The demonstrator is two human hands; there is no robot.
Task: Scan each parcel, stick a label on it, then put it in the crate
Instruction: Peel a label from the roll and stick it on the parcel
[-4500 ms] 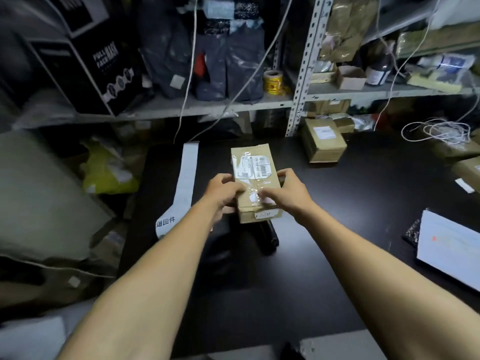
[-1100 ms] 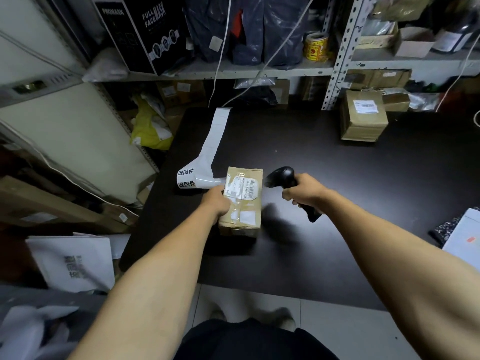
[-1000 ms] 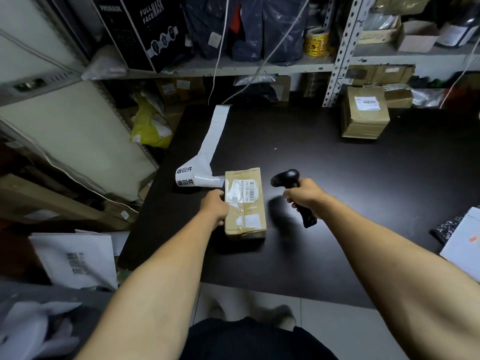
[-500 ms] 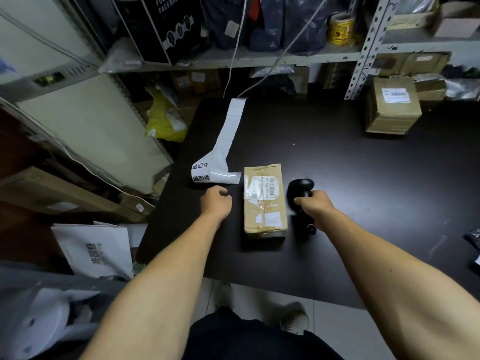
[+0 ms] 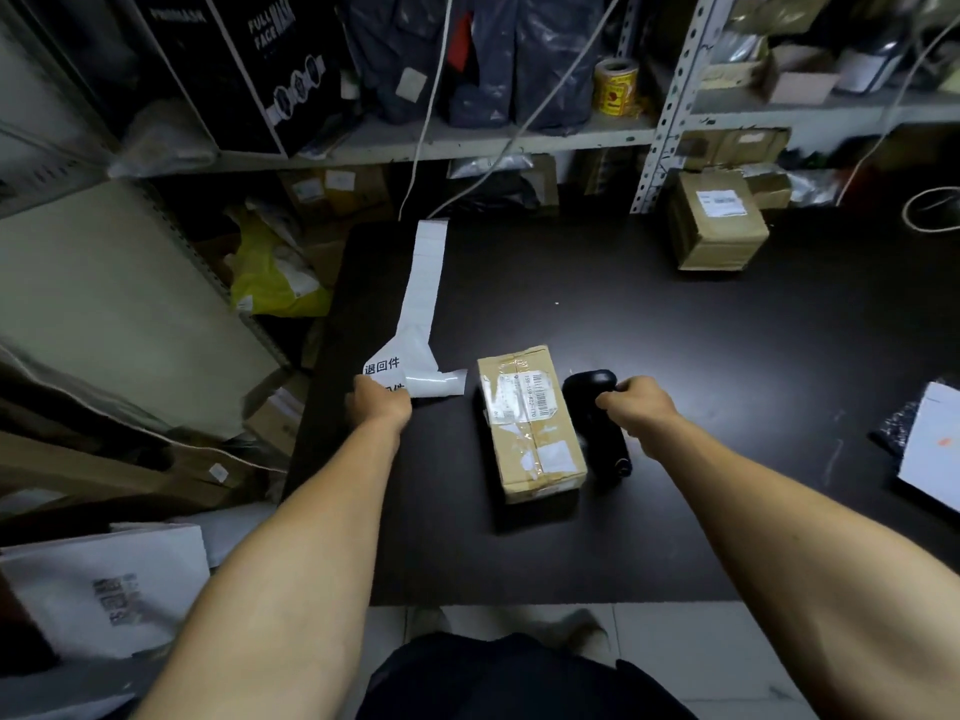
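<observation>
While the brown parcel (image 5: 530, 423) lies flat on the dark bench (image 5: 675, 330), near its front edge and with its barcode label facing up, neither hand touches it. The left hand (image 5: 378, 407) is at the near end of the white label strip (image 5: 415, 335), to the left of the parcel, its fingers bent over the curled end printed with black characters; whether that grip has actually closed on the strip cannot be told. The strip runs from there toward the far left corner of the bench. The right hand (image 5: 636, 405) has its grip wrapped around the black handheld scanner (image 5: 597, 420), which sits just beside the parcel's right side, head pointing away from the person and handle toward the near edge. A second cardboard box (image 5: 714, 220) rests at the far right of the bench, well apart from the parcel, below the metal shelf (image 5: 467, 142) crowded with bags and boxes.
</observation>
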